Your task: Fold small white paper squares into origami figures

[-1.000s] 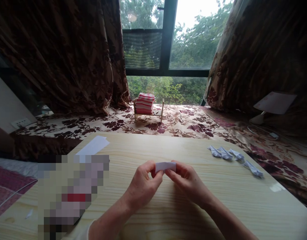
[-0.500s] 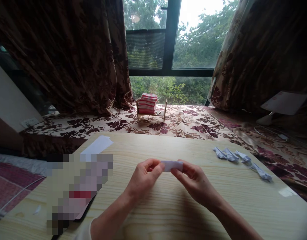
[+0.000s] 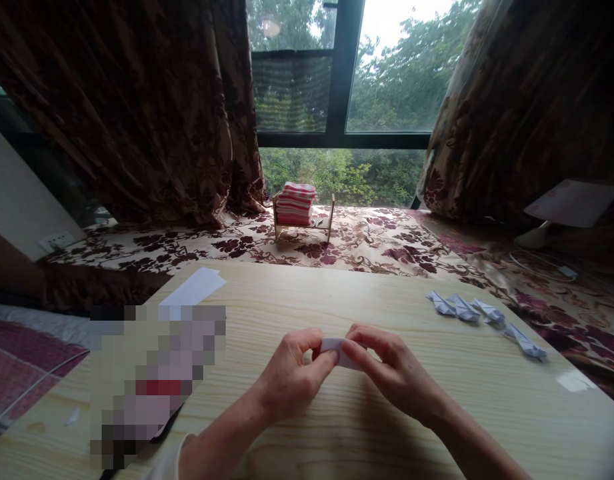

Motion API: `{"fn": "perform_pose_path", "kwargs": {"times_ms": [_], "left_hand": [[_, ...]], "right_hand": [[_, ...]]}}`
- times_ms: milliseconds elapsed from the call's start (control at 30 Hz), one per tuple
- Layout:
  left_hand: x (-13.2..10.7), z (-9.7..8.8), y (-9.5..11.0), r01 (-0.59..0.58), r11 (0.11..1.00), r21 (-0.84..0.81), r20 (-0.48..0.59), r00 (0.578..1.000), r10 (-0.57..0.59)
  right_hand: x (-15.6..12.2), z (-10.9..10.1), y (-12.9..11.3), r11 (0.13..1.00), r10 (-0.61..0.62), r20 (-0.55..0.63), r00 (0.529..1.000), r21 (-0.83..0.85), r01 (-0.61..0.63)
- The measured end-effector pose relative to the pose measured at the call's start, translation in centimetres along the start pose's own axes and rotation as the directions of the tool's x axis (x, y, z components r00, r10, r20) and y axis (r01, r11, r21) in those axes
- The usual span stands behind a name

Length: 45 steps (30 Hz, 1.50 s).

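A small folded strip of white paper point(image 3: 343, 353) is pinched between both hands above the wooden table. My left hand point(image 3: 297, 365) grips its left end, thumb in front and fingers behind. On the right side, my right hand point(image 3: 384, 360) holds the paper with the thumb across its front; the fingers behind it are partly hidden. Several folded white paper pieces point(image 3: 465, 309) with pointed ends lie in a slanting row at the right of the table. At the table's far left rest flat white paper strips point(image 3: 195, 288).
The pale wooden table point(image 3: 287, 293) fills the foreground. A blurred-out object point(image 3: 161, 387) lies on its left, and a paper scrap point(image 3: 72, 417) near the left edge. Beyond, a small rack point(image 3: 329, 223) holds folded striped cloths point(image 3: 295, 204). A lamp point(image 3: 571, 202) stands at right.
Both hands have come slightly lower and nearer the body with the paper. The right thumb has shifted onto its front, and the strip now tilts down to the right.
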<state>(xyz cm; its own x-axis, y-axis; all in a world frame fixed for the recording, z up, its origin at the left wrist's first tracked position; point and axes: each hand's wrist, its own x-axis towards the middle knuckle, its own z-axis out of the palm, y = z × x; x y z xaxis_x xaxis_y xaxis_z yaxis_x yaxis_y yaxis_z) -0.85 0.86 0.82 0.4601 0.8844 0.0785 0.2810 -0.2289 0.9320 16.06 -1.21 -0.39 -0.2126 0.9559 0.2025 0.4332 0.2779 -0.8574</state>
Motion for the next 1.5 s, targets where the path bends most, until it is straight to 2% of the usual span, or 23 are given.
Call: {"fn": "perform_pose_path", "kwargs": {"times_ms": [100,167,233,267,333,400,433,600,800,900,1000,1133,1300,1433,1500], "left_hand": [[0.2,-0.1,-0.2,-0.013,1.0,0.025,-0.036,0.999,0.014],[0.4,-0.4,-0.3,0.029,0.999,-0.025,-0.069,0.997,-0.031],[0.6,-0.6,-0.5,0.092,0.991,-0.096,-0.111,0.989,-0.102],[0.6,-0.6,-0.6,0.112,0.986,-0.123,-0.126,0.984,-0.128],[0.7,-0.6,-0.7,0.104,0.983,-0.151,-0.126,0.984,-0.124],[0.6,-0.5,-0.7,0.057,0.986,-0.154,-0.104,0.992,-0.073],[0.6,-0.4,-0.7,0.035,0.988,-0.148,-0.094,0.994,-0.05],[0.4,-0.3,-0.5,0.045,0.998,-0.051,-0.168,0.984,-0.053],[0.3,-0.1,-0.7,0.015,0.998,-0.06,-0.23,0.973,-0.029],[0.5,-0.2,-1.1,0.039,0.996,-0.078,-0.25,0.967,-0.058],[0.6,-0.4,-1.4,0.09,0.986,-0.137,-0.184,0.976,-0.115],[0.8,-0.2,-1.6,0.095,0.982,-0.164,-0.055,0.993,-0.105],[1.0,0.0,-1.9,0.119,0.951,-0.285,-0.11,0.982,-0.156],[0.8,-0.1,-1.6,0.107,0.952,-0.285,-0.005,0.994,-0.113],[0.7,-0.1,-1.3,0.076,0.965,-0.25,-0.024,0.996,-0.084]], "right_hand": [[0.3,-0.7,0.7,1.0,-0.006,-0.037,0.999,-0.005,0.006],[0.5,-1.3,1.4,0.998,0.053,-0.179,0.982,0.038,-0.047],[0.8,-1.7,1.9,0.985,0.158,-0.359,0.92,0.121,-0.122],[0.8,-1.6,2.0,0.978,0.188,-0.4,0.897,0.156,-0.135],[0.8,-1.1,1.8,0.971,0.198,-0.307,0.931,0.19,-0.144],[0.7,-0.1,1.3,0.978,0.148,-0.171,0.974,0.17,-0.118],[0.6,0.3,1.0,0.981,0.121,-0.146,0.982,0.167,-0.097],[0.2,1.4,0.5,0.991,0.083,-0.149,0.985,0.113,-0.066],[0.1,1.0,0.2,0.999,0.022,-0.145,0.989,-0.022,-0.025],[0.2,0.5,0.4,0.999,0.038,-0.171,0.985,-0.029,-0.043],[0.2,0.1,0.8,0.994,0.1,-0.213,0.972,0.06,-0.089],[0.2,0.0,1.1,0.98,0.123,-0.224,0.967,0.182,-0.083],[0.2,0.1,1.1,0.969,0.124,-0.213,0.969,0.234,-0.072],[0.3,0.4,1.2,0.965,0.122,-0.208,0.97,0.253,-0.067],[0.3,0.6,1.2,0.956,0.132,-0.159,0.978,0.281,-0.083]]}}
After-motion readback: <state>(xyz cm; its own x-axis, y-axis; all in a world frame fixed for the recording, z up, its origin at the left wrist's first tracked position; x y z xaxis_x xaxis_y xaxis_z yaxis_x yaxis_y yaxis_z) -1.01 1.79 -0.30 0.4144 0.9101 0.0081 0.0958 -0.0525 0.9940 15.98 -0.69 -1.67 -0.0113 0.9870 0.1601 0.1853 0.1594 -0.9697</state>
